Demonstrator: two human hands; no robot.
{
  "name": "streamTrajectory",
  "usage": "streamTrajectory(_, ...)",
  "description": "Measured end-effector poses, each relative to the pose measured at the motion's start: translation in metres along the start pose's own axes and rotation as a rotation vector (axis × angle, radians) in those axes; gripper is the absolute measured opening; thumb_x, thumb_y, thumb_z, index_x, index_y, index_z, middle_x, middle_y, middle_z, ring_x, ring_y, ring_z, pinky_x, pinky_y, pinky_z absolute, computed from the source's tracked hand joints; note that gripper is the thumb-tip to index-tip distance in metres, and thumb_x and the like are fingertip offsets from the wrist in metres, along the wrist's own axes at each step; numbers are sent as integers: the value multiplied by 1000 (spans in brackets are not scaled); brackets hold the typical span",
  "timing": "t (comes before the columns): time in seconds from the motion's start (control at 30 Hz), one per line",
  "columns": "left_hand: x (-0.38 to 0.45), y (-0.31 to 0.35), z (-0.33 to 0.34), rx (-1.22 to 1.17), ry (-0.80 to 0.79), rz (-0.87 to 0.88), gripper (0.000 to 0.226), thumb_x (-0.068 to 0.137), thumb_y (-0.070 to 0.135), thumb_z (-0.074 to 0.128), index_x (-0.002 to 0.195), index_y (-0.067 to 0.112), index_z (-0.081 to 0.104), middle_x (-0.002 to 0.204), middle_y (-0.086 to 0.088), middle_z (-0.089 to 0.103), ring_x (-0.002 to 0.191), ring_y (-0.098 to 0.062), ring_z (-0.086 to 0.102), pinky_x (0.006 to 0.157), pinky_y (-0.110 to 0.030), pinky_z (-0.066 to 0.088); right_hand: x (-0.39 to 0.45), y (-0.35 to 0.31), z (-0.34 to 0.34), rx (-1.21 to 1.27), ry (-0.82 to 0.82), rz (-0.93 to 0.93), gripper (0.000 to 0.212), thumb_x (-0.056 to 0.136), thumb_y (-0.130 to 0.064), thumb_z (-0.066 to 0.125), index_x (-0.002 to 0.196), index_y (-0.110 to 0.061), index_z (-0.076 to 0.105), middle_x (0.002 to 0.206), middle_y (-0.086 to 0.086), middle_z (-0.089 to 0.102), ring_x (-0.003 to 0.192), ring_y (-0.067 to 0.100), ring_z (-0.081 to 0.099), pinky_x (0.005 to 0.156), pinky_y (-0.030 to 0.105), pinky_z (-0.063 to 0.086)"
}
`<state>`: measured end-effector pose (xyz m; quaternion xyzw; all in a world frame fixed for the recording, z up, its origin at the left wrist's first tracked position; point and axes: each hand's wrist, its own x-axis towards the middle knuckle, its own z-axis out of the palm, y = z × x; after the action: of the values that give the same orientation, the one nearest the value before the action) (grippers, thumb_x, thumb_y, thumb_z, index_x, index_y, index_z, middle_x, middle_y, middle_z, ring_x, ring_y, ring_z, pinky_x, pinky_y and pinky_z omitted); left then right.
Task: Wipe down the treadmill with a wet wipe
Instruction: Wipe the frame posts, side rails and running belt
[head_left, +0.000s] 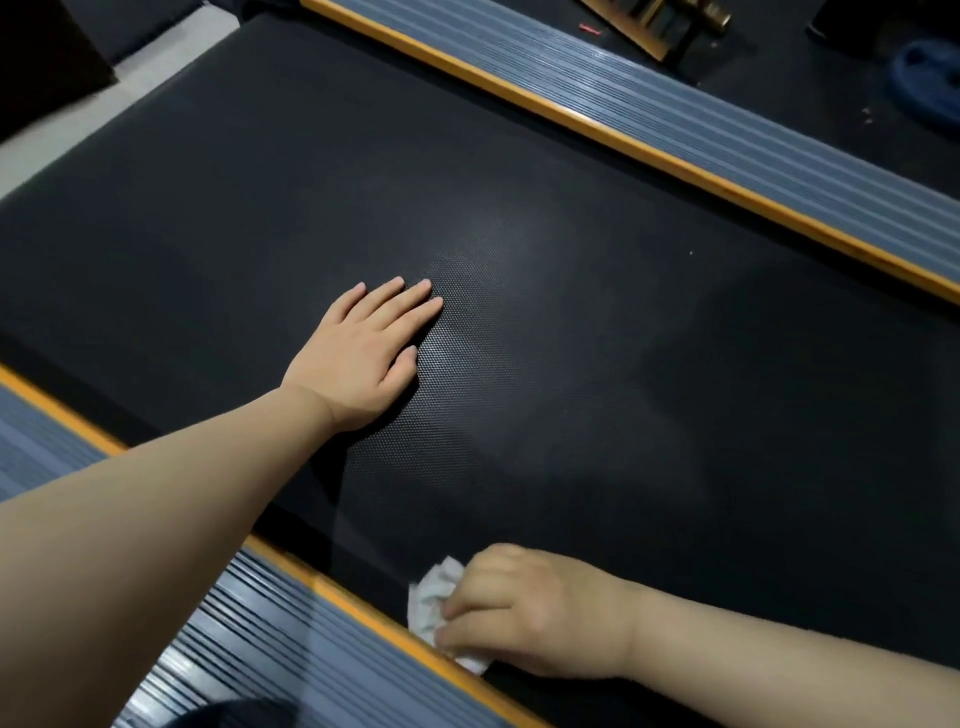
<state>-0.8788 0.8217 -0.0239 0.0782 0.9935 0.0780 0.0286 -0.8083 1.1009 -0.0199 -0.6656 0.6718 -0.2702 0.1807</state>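
Wipe (434, 603) under right hand (524, 608) beside orange rail (363, 613).

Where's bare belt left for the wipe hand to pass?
Bare belt runs from the flat left hand to the far orange-edged side rail. Crowded at the near rail, where the right hand presses the wet wipe.

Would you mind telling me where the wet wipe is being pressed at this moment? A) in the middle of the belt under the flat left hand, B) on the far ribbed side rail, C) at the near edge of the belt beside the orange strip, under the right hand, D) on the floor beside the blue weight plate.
C: the right hand grips the crumpled white wet wipe at the belt's near edge beside the orange strip, while the left hand lies flat mid-belt with no wipe.
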Motion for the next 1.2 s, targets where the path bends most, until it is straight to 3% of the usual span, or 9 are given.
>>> streamTrajectory(0.13, 1, -1, 2, 3, 14, 8, 60, 95, 37, 22, 154, 27, 30, 161, 6, 25, 150, -19, 19, 122, -42, 9, 30, 28, -30, -10, -127, -103, 16, 94, -6, 57, 98, 0, 71, 94, 16, 66, 83, 32, 57, 77, 41, 48)
streamTrajectory(0.27, 1, -2, 1, -2, 11, 18, 59, 96, 37, 22, 153, 27, 31, 161, 6, 25, 150, -18, 19, 122, -42, 9, 63, 123, -116, -330, 208, 161, 9, 81, -14, 55, 80, -21, 61, 68, 14, 61, 63, 32, 62, 59, 35, 53)
streamTrajectory(0.43, 0, -3, 0, -18, 9, 17, 59, 97, 38, 21, 154, 27, 30, 161, 8, 23, 150, -16, 17, 123, -40, 7, 29, 228, -209, -509, 596, 1076, 23, 95, -17, 52, 111, -13, 67, 114, 21, 57, 105, 36, 57, 89, 38, 44)
streamTrajectory(0.5, 0, -3, 0, -18, 13, 13, 58, 97, 37, 21, 154, 27, 30, 161, 8, 23, 150, -16, 17, 123, -40, 6, 38, 232, -201, -451, 691, 1175, 25, 96, -17, 49, 112, -6, 65, 119, 18, 56, 109, 33, 55, 93, 35, 39)
streamTrajectory(0.6, 1, -3, 0, -20, 3, 15, 58, 96, 37, 23, 153, 27, 31, 161, 7, 25, 150, -17, 19, 122, -39, 7, 55, 172, -141, -365, 640, 761, 15, 90, -8, 57, 93, -10, 71, 102, 14, 65, 97, 22, 56, 89, 33, 44)
streamTrajectory(0.77, 1, -2, 0, -7, 1, 5, 59, 95, 37, 23, 153, 27, 31, 161, 8, 24, 150, -17, 19, 122, -39, 7, 33, 8, -48, 38, -198, 28, 8, 90, -5, 62, 97, -6, 65, 101, 12, 61, 90, 29, 56, 79, 38, 48)
streamTrajectory(0.83, 1, -2, 1, -7, 8, 4, 59, 95, 37, 23, 153, 27, 31, 161, 7, 24, 150, -17, 19, 122, -40, 8, 41, 32, -61, -49, -255, -50, 3, 88, -8, 63, 90, -6, 65, 89, 12, 60, 80, 31, 55, 70, 37, 43)
streamTrajectory(1.0, 0, -3, 1, -20, 10, 10, 58, 96, 37, 22, 153, 27, 32, 161, 8, 25, 150, -17, 18, 123, -40, 8, 56, 201, -175, -528, 409, 658, 24, 91, -35, 51, 99, -22, 70, 87, 8, 59, 88, 37, 62, 72, 34, 49)
streamTrajectory(1.2, 0, -3, -1, -31, 27, 6, 58, 95, 35, 25, 152, 27, 34, 160, 7, 27, 149, -18, 21, 122, -40, 8, 87, 226, -187, -555, 690, 1096, 30, 99, -19, 39, 113, -3, 60, 116, 18, 57, 105, 35, 56, 89, 37, 44)
